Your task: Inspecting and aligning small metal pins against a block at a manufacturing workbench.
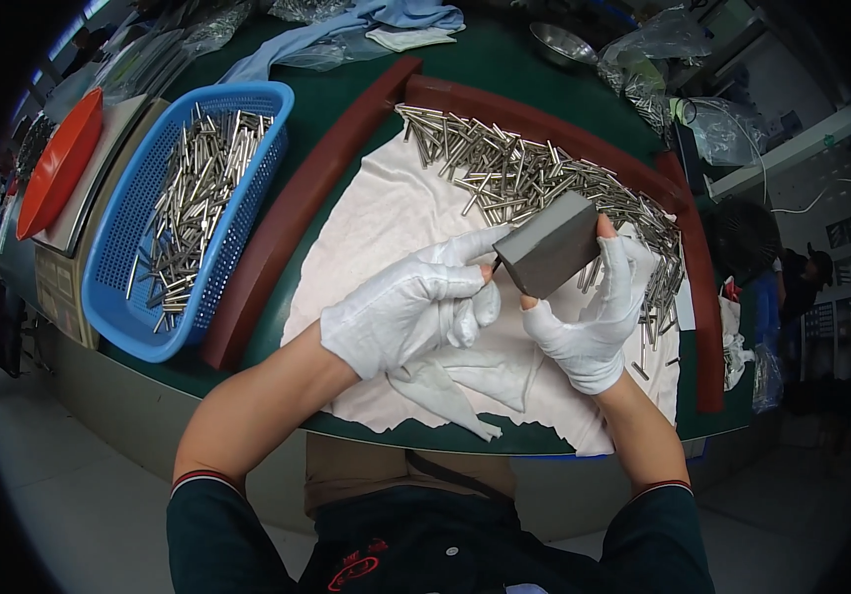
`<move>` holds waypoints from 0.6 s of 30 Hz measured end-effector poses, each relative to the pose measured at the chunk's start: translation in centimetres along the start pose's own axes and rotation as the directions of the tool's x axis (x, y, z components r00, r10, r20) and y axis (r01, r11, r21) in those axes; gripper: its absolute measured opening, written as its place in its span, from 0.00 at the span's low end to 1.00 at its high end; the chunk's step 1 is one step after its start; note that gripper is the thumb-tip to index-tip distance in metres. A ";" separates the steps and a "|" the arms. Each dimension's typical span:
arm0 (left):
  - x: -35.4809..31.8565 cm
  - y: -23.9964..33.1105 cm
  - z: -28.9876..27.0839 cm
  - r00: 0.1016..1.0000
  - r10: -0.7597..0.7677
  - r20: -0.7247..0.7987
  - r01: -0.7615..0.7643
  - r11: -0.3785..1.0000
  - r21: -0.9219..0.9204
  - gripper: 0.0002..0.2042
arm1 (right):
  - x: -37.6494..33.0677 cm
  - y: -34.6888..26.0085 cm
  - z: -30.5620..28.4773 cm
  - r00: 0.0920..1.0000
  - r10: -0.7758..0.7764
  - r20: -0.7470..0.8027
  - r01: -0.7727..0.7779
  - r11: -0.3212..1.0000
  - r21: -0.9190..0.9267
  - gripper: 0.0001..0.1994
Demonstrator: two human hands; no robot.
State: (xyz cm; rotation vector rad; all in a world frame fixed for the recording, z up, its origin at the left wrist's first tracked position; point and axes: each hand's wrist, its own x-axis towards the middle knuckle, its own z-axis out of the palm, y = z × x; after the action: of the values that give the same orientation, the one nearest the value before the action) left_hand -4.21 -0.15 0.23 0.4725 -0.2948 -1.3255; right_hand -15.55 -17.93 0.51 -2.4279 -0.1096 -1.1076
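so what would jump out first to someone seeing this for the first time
Most striking are the two white-gloved hands at the centre: the right hand holds a grey rectangular block, and the left hand pinches something thin and dark against it. Behind them a heap of shiny thin metal rods curves along the far edge of a white cloth. To the left, a blue plastic mesh basket holds more rods.

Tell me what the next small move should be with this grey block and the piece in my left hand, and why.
Probably draw the left hand a little further along the grey block. Its gloved fingertips pinch a small dark piece right against the block's near face, which the right hand holds tilted above the white cloth, so the stroke looks underway.
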 end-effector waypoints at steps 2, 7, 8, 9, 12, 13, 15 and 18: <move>-0.1 -0.1 0.5 1.000 0.020 0.002 -0.020 0.999 -0.037 0.28 | 0.1 0.0 0.1 1.000 0.007 0.008 -0.007 1.000 0.006 0.43; 0.2 -0.2 0.5 0.999 -0.019 -0.029 0.020 1.000 0.023 0.27 | 0.5 -0.3 0.0 0.999 -0.031 -0.015 0.031 0.999 -0.030 0.43; 0.0 -0.3 0.4 0.999 -0.019 -0.031 0.020 1.000 0.025 0.27 | 0.3 -0.3 0.0 1.000 -0.021 -0.001 0.021 0.999 -0.028 0.42; 0.0 -0.5 0.3 1.000 0.011 -0.010 -0.011 1.000 0.017 0.27 | 0.1 -0.2 0.0 1.000 -0.022 -0.001 0.022 0.999 -0.027 0.42; 0.3 -0.6 0.7 0.999 0.013 -0.031 -0.012 0.999 0.043 0.27 | 0.2 0.1 0.4 1.000 -0.002 -0.024 0.002 1.000 0.001 0.43; 0.4 -0.6 0.9 0.997 -0.016 -0.074 0.021 0.997 0.075 0.26 | 0.3 -0.1 0.2 1.000 0.002 -0.022 -0.002 1.000 -0.002 0.43; 0.3 -0.5 1.1 0.997 0.013 -0.080 -0.005 0.996 0.094 0.25 | 0.7 -0.4 0.0 0.999 -0.041 -0.005 0.041 0.998 -0.044 0.43; 0.1 -0.3 1.0 0.997 0.030 -0.071 -0.022 0.994 0.103 0.25 | -0.2 -0.2 -0.5 0.999 -0.022 0.033 0.024 0.999 -0.043 0.43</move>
State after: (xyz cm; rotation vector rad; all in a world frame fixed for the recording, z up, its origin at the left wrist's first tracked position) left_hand -4.95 -0.49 0.95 0.6003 -0.3084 -1.2690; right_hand -16.09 -17.99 0.67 -2.4893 -0.1253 -1.0915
